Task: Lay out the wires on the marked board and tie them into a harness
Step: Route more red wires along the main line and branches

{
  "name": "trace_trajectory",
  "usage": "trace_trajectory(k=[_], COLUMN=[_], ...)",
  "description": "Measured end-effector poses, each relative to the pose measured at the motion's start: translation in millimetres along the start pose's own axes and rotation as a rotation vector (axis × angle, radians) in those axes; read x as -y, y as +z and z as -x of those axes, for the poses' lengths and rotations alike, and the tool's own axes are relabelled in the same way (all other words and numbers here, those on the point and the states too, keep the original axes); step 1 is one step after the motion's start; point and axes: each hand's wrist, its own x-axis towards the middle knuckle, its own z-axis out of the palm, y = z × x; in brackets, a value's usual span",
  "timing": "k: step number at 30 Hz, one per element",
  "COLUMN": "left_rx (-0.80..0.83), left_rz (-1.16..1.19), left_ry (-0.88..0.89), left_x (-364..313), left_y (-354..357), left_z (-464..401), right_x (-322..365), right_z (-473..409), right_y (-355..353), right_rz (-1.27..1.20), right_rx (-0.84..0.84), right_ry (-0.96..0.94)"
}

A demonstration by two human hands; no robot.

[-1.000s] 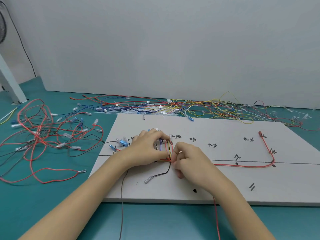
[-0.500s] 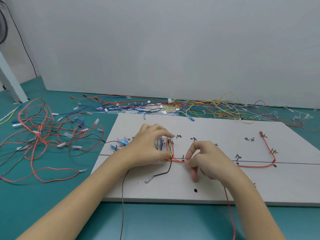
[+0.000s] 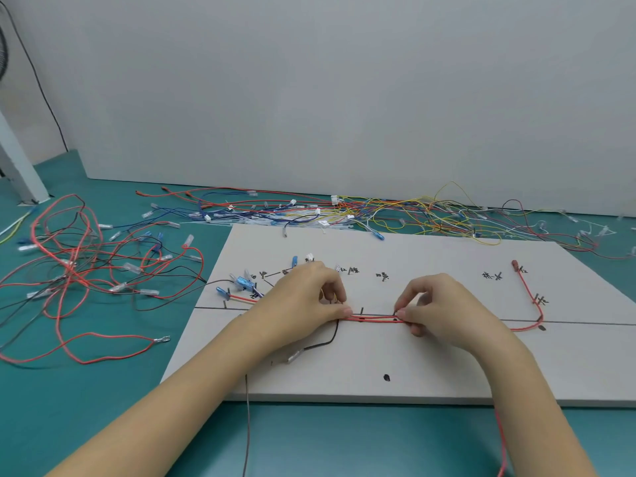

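Pinching the red wires (image 3: 373, 319) along the marked board's (image 3: 447, 366) black line, left hand (image 3: 303, 301) and right hand (image 3: 437, 309) hold them taut. Loose red wires (image 3: 72, 270) tangle left on the teal table (image 3: 86, 390); mixed coloured wires (image 3: 378, 215) crowd the far edge.

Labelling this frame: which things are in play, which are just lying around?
In play: marked board; red wires pinched between left hand and right hand along the board's line.

Lying about: red-black wire tangle; mixed wire pile; white stand.
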Motion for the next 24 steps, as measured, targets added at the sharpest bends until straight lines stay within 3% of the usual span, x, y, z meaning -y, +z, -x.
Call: trace_trajectory(k=[8, 24], left_rx=[0.07, 0.086], left_rz=[-0.054, -0.151], left_ry=[-0.008, -0.023], left_x=[-1.8, -9.0], left_y=[-2.3, -3.9], left_z=[-1.3, -6.0], right_x=[-10.1, -19.5], right_z=[5.6, 4.4], right_y=[10.6, 15.7], right_rz=[0.268, 0.124], right_rx=[-0.019, -0.068], right_ry=[-0.219, -0.284])
